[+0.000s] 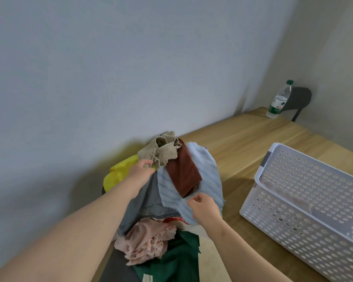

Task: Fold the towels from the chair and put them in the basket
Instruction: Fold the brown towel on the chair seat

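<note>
Here the person's left hand (141, 169) is gripping the beige towel (161, 151) at the top of the heap on the chair (114, 267), fingers curled into the cloth. The right hand (205, 208) is hanging with curled fingers right at the light blue towel (208, 180); whether it is pinching the fabric cannot be told. A brown towel (183, 171) is lying across the blue one, with yellow (118, 171), grey striped (145, 202), pink (147, 241) and green (175, 261) towels around and below. The white basket (293, 231) is sitting on the wooden table (243, 143) to the right, apart from the heap. A water bottle (278, 100) is standing at the table's far corner.
</note>
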A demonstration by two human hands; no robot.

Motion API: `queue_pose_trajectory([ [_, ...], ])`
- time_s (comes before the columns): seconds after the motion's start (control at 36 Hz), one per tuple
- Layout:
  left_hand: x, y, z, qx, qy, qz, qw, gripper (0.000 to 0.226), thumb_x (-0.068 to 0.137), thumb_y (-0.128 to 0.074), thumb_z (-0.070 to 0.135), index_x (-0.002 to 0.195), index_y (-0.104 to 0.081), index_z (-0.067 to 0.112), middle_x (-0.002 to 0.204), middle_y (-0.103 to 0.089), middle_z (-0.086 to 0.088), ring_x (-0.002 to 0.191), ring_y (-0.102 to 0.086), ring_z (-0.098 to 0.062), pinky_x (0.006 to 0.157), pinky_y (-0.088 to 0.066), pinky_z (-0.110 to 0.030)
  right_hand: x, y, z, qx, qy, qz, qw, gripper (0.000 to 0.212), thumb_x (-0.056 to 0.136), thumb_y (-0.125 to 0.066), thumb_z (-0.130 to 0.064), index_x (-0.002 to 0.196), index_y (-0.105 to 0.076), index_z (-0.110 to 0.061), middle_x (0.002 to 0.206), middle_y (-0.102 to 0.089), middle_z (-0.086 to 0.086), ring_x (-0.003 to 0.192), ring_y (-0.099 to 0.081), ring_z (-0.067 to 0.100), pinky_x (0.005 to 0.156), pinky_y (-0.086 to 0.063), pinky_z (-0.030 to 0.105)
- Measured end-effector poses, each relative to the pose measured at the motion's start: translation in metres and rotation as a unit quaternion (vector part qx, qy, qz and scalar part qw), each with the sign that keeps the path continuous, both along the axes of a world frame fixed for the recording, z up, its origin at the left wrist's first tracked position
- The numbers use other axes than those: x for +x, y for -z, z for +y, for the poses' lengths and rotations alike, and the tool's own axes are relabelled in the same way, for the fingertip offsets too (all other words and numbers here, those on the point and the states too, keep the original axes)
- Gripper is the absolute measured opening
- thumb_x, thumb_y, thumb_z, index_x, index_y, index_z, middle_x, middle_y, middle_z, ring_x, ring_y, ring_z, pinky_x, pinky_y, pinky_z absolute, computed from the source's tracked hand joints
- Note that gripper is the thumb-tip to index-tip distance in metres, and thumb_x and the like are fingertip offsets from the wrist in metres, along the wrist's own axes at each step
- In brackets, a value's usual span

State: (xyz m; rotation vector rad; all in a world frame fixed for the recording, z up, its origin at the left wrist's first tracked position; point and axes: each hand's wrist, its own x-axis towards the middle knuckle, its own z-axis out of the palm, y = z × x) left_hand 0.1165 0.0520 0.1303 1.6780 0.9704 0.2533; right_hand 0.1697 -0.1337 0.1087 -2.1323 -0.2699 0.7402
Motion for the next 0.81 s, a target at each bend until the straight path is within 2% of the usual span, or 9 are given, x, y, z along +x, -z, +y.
queue_pose_trajectory([
  [0.08, 0.015, 0.002, 0.002, -0.069, -0.013, -0.007, 0.998, 0.041, 0.095, -0.048, 0.013, 0.135, -0.045, 0.018, 0.139, -0.042, -0.005, 0.099, -0.048, -0.015, 0.072, -0.038, -0.027, 0.005, 0.007, 0.000, -0.001, 0.006, 0.027, 1.000, 0.016, 0.089, -0.047, -0.016, 0.073, -0.045, -0.016, 0.069, -0.045, -0.001, 0.072, -0.046, 0.016, 0.059, -0.036, 0.025],
  [0.19, 0.023, 0.009, 0.005, -0.060, -0.062, -0.027, 0.996, 0.042, 0.091, -0.054, 0.008, 0.133, -0.051, 0.011, 0.126, -0.051, -0.006, 0.101, -0.050, -0.017, 0.074, -0.037, -0.021, 0.010, 0.013, 0.000, 0.001, 0.004, 0.048, 0.999, 0.017, 0.089, -0.047, -0.015, 0.073, -0.047, -0.017, 0.069, -0.046, 0.000, 0.073, -0.046, 0.016, 0.062, -0.037, 0.026],
  [0.25, 0.022, 0.010, 0.007, -0.008, -0.105, -0.070, 0.992, 0.034, 0.087, -0.062, 0.010, 0.121, -0.062, 0.010, 0.112, -0.060, 0.002, 0.104, -0.052, -0.017, 0.079, -0.039, -0.021, 0.012, 0.013, 0.000, 0.006, 0.005, 0.053, 0.999, 0.017, 0.089, -0.047, -0.015, 0.073, -0.048, -0.017, 0.069, -0.048, 0.000, 0.073, -0.047, 0.016, 0.064, -0.039, 0.027],
  [0.31, 0.019, 0.004, 0.007, 0.038, -0.146, -0.134, 0.979, 0.021, 0.079, -0.071, 0.014, 0.100, -0.070, 0.014, 0.088, -0.063, 0.010, 0.091, -0.056, -0.013, 0.074, -0.042, -0.020, 0.015, 0.010, 0.001, 0.017, 0.007, 0.051, 0.999, 0.017, 0.090, -0.048, -0.016, 0.073, -0.050, -0.019, 0.070, -0.051, -0.002, 0.072, -0.050, 0.015, 0.066, -0.042, 0.027],
  [0.39, 0.013, -0.011, 0.003, 0.056, -0.182, -0.213, 0.958, 0.019, 0.072, -0.077, 0.014, 0.071, -0.062, 0.025, 0.070, -0.062, 0.009, 0.068, -0.056, -0.007, 0.061, -0.043, -0.015, 0.017, 0.001, 0.003, 0.052, 0.009, 0.041, 0.998, 0.017, 0.092, -0.049, -0.018, 0.078, -0.054, -0.025, 0.074, -0.057, -0.006, 0.067, -0.054, 0.011, 0.062, -0.045, 0.023],
  [0.53, -0.008, -0.029, -0.008, -0.047, -0.155, -0.301, 0.940, 0.034, 0.071, -0.061, -0.007, 0.066, -0.046, 0.023, 0.059, -0.040, 0.007, 0.052, -0.041, -0.007, 0.052, -0.032, -0.023, 0.015, -0.015, 0.005, 0.147, 0.015, -0.010, 0.989, 0.015, 0.091, -0.052, -0.017, 0.083, -0.056, -0.028, 0.081, -0.063, -0.007, 0.068, -0.060, 0.010, 0.061, -0.045, 0.021],
  [0.64, -0.027, -0.029, -0.020, -0.135, -0.125, -0.329, 0.926, 0.020, 0.058, -0.045, 0.000, 0.065, -0.040, 0.018, 0.060, -0.033, 0.004, 0.055, -0.032, -0.010, 0.049, -0.022, -0.025, 0.008, -0.018, 0.009, 0.195, -0.009, -0.112, 0.974, 0.028, 0.088, -0.059, -0.014, 0.095, -0.048, -0.039, 0.095, -0.057, -0.015, 0.075, -0.057, -0.003, 0.060, -0.045, 0.009],
  [0.72, -0.038, -0.009, -0.027, -0.122, -0.116, -0.289, 0.943, 0.031, 0.078, -0.042, -0.011, 0.064, -0.044, 0.017, 0.057, -0.038, 0.004, 0.054, -0.035, -0.011, 0.048, -0.027, -0.024, -0.001, -0.010, 0.016, 0.203, -0.102, -0.195, 0.954, 0.057, 0.085, -0.062, -0.012, 0.117, -0.037, -0.052, 0.121, -0.042, -0.018, 0.097, -0.049, -0.003, 0.080, -0.043, 0.008],
  [0.81, -0.050, 0.022, -0.033, -0.106, -0.119, -0.253, 0.954, 0.036, 0.082, -0.043, -0.012, 0.066, -0.052, 0.019, 0.059, -0.047, 0.002, 0.054, -0.046, -0.010, 0.047, -0.037, -0.021, -0.015, 0.014, 0.025, 0.187, -0.200, -0.214, 0.938, 0.064, 0.080, -0.063, -0.010, 0.133, -0.042, -0.038, 0.129, -0.039, -0.017, 0.123, -0.038, 0.008, 0.098, -0.034, 0.019],
])
